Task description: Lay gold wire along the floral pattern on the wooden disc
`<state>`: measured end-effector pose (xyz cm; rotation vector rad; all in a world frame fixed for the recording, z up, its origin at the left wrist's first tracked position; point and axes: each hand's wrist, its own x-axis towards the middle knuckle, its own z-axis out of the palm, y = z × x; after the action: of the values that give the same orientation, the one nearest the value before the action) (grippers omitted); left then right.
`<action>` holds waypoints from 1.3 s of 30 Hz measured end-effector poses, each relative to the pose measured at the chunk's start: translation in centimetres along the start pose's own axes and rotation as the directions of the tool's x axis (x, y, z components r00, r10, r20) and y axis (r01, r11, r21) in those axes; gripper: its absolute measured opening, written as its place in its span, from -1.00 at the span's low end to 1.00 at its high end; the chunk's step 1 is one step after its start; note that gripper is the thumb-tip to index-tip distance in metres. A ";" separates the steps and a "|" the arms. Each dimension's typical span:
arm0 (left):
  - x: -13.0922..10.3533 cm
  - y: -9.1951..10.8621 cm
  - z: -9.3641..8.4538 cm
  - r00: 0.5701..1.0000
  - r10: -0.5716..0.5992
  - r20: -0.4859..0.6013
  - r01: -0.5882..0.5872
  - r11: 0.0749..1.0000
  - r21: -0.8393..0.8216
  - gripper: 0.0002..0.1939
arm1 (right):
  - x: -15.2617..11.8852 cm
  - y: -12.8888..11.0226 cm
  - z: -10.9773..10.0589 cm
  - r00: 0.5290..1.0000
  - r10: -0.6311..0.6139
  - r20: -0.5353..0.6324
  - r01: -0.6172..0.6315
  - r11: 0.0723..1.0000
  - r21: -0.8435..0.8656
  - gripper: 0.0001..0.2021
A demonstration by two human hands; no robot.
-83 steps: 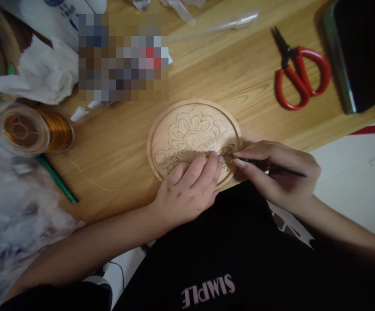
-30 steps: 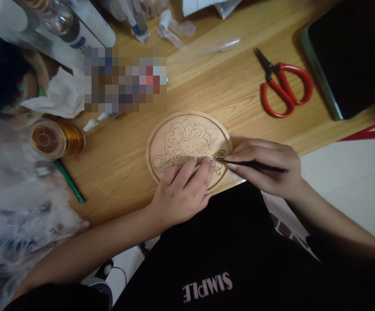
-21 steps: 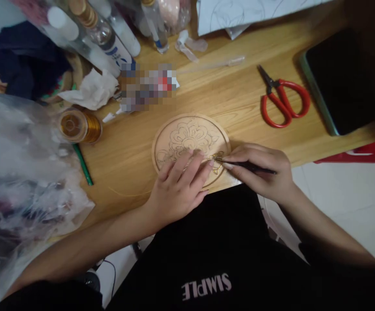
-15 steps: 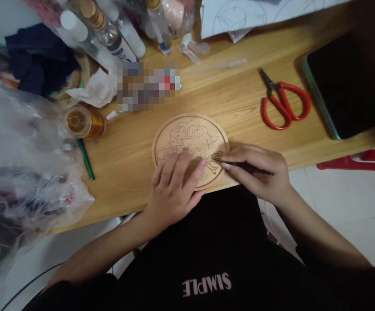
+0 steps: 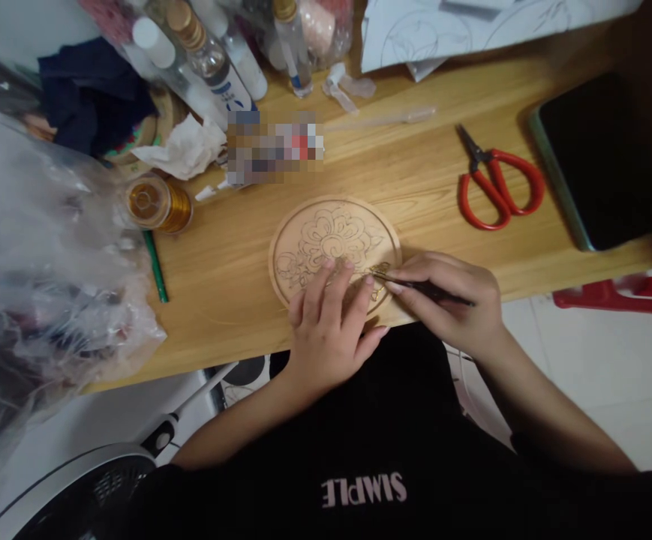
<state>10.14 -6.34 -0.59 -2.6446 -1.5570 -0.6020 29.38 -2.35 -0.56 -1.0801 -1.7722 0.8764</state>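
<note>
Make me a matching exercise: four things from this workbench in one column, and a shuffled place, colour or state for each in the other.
Things
1. Scissors
2. Spool
3. Slim dark tool
4. Left hand

Places, colours, states
A. Resting on the round board, fingers somewhat spread
B. Wound with golden strand, near a green stick
C. Red-handled, beside the phone
D. Held in the right hand

Right pairs: 1-C, 2-B, 3-D, 4-A
</note>
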 end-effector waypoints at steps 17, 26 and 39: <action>-0.3 -0.1 0.5 0.994 -0.053 -0.100 0.055 0.998 0.024 -0.60 | 0.0 0.1 0.1 1.000 0.003 0.000 -0.003 1.000 0.002 -0.85; -0.3 -0.1 0.6 0.994 -0.053 -0.100 0.059 0.997 0.056 -0.64 | 0.0 0.2 0.0 1.000 0.004 0.012 -0.004 1.000 0.012 -0.82; -0.1 0.0 0.7 0.997 -0.050 -0.051 0.053 0.996 0.069 -0.56 | -0.1 0.2 -0.2 0.999 0.022 0.030 -0.023 1.000 0.018 -0.75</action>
<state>10.33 -6.31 -1.33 -2.5271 -1.6069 -0.5978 29.63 -2.35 -0.70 -1.0820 -1.7761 0.9256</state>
